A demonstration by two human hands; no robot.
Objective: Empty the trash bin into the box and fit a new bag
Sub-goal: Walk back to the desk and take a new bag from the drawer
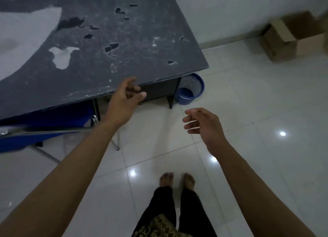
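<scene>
1. Evidently nothing is done yet: the blue trash bin (190, 89) stands on the floor beside the desk (106, 50) leg.
2. Left hand (122, 101) and right hand (204, 126): loosely curled, empty.
3. Cardboard box (291, 37): open, well apart by the wall; emptying and bagging remain.
</scene>
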